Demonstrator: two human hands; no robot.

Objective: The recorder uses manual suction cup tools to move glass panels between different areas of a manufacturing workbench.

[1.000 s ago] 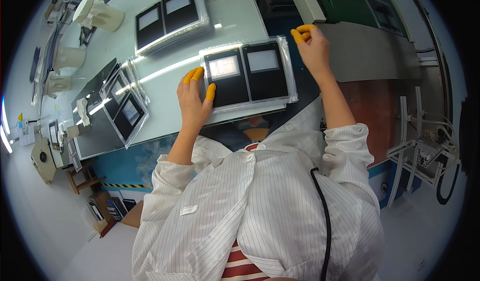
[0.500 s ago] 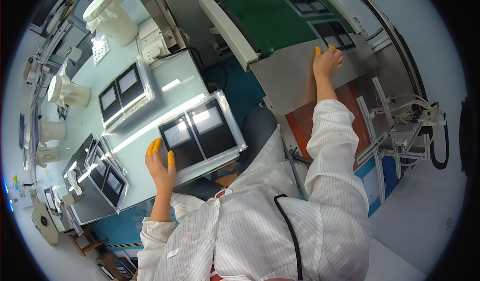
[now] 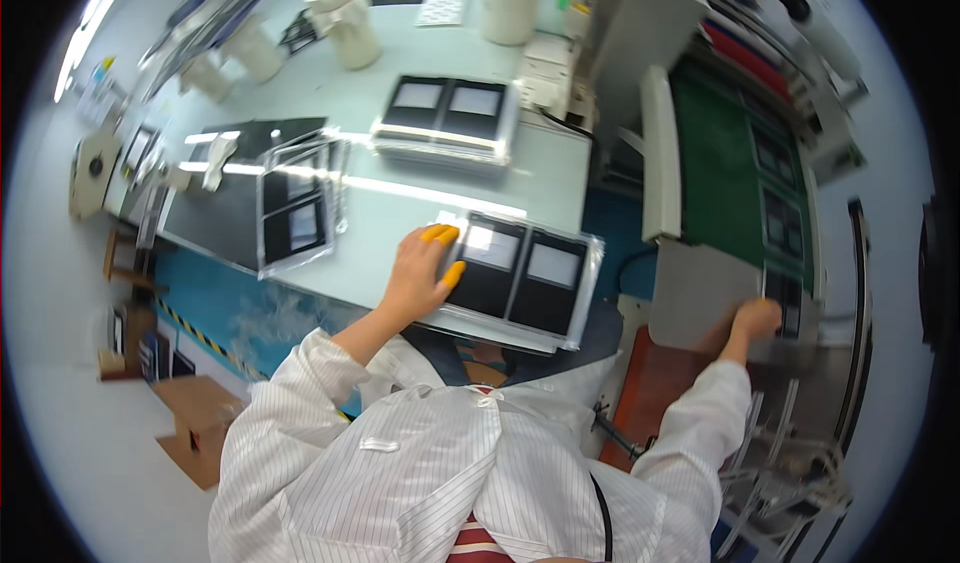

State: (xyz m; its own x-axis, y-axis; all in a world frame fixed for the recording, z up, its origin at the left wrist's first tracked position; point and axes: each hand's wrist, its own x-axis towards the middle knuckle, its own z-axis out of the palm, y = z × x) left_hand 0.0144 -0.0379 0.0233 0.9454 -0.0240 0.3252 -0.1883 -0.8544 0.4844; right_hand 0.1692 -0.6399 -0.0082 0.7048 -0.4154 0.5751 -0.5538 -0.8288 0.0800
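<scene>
In front of me on the glass-topped table (image 3: 380, 203) lies a stack of clear-edged sheets (image 3: 520, 273), each with two black panels; a pale rectangle shows in each panel of the top one. My left hand (image 3: 410, 278), with yellow finger cots, is at the stack's left edge, thumb and fingers apart. My right hand (image 3: 757, 318) reaches out to the right, fingers curled at the near-left edge of a similar black-panelled sheet (image 3: 787, 298). That sheet lies at the conveyor's end, by the grey metal plate (image 3: 700, 288). The right fingertips are mostly hidden.
A green conveyor belt (image 3: 715, 163) carries more black-panelled sheets (image 3: 783, 223). Another stack (image 3: 445, 118) sits farther back on the table, with loose sheets (image 3: 300, 208) on a dark mat (image 3: 220, 208) to the left. White covered tubs (image 3: 345, 23) stand behind. Metal framework (image 3: 785, 473) is at lower right.
The view has turned right, so the table and conveyor appear shifted. My right hand, earlier with raised fingers at the sheet's edge, is now more closed there. My left hand stays beside the stack.
</scene>
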